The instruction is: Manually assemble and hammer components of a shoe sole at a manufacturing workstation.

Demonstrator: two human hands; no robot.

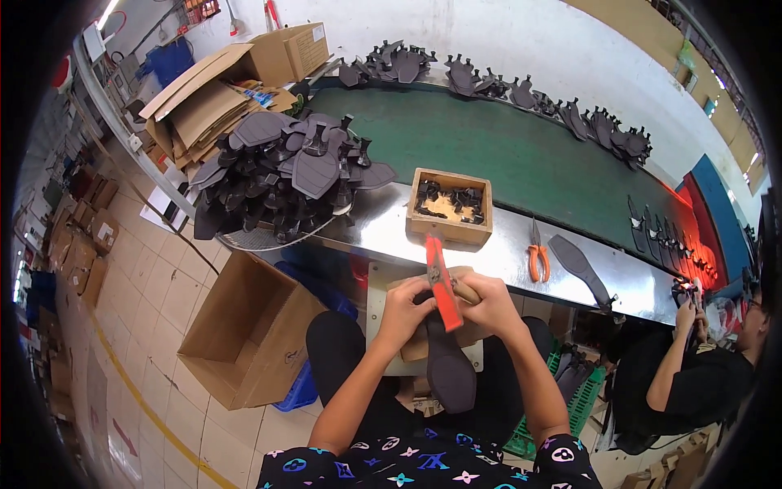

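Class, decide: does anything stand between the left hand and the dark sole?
Nothing visible does: the left hand is at the far end of the dark sole. The red hammer, in the right hand, hides part of that end.

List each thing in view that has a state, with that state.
Red-headed hammer with wooden handle: gripped in the right hand
Dark grey flat shoe sole: held by the left hand
Small wooden box: open, holding black pieces
Orange-handled metal pliers: lying down, unheld
Large brown cardboard box: open
Green conveyor belt: running or stopped, cannot tell
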